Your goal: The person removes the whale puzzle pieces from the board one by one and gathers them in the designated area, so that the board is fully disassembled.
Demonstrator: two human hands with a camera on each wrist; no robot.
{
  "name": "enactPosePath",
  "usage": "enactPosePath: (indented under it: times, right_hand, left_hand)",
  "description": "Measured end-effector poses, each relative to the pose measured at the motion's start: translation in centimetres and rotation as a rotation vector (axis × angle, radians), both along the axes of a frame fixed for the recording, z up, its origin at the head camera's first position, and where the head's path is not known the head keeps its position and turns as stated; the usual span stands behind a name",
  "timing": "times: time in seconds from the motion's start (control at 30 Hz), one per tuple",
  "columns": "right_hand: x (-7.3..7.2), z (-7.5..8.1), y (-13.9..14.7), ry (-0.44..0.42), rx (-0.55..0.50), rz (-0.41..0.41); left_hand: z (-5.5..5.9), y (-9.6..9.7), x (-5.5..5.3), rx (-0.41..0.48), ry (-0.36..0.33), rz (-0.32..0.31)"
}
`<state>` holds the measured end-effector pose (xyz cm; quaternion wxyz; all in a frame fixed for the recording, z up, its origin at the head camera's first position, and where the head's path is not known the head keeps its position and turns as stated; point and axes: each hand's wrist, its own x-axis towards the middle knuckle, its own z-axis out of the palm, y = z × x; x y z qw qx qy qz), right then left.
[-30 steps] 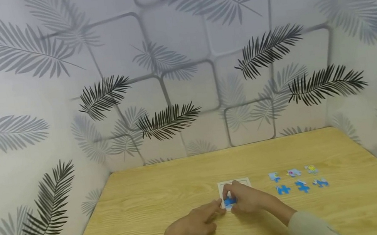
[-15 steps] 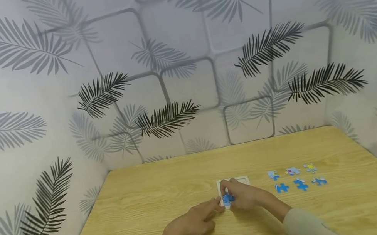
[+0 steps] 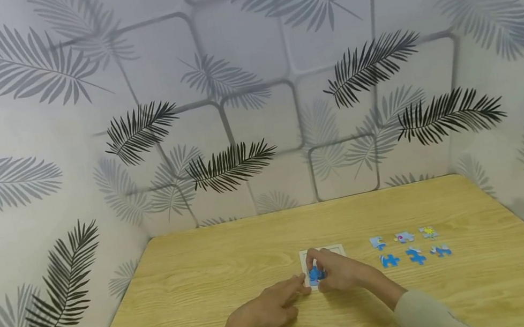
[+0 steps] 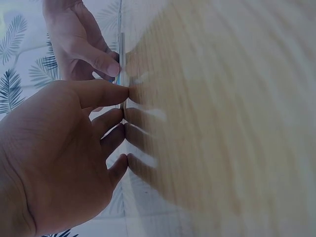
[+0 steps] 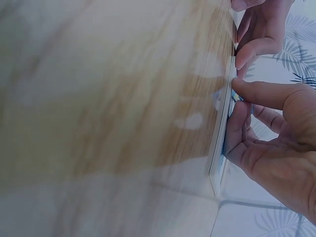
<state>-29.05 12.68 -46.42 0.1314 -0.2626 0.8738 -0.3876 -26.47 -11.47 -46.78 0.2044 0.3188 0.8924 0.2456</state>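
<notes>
A small white puzzle frame (image 3: 335, 248) lies on the wooden table in the head view. Over its lower left corner my right hand (image 3: 339, 272) curls its thumb and fingers and pinches a blue puzzle piece (image 3: 315, 274); the hand covers much of the frame. In the right wrist view, the right hand (image 5: 276, 126) has its thumb at the frame's edge. My left hand (image 3: 270, 307) touches the frame's left side, fingers extended. Its fingertips rest along the frame edge and tabletop in the left wrist view, where the left hand (image 4: 59, 143) appears close up.
Right of the frame lie several loose puzzle pieces in two rows, among them a yellow-patterned piece (image 3: 428, 232) and a blue piece (image 3: 416, 256). The wooden table (image 3: 206, 267) meets a leaf-patterned wall (image 3: 273, 173) at the back and sides.
The blue puzzle piece under my right fingers has shifted and turned slightly inside the frame's corner. The left hand stays against the frame. The head view has moved a little.
</notes>
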Motion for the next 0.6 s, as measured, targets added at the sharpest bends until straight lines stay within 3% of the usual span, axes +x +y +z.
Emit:
enactPosePath:
  times: [0.6]
  right_hand:
    - [-0.08, -0.78, 0.09, 0.044, 0.02, -0.056]
  left_hand:
    - [-0.24, -0.11, -0.08, -0.003, 0.025, -0.019]
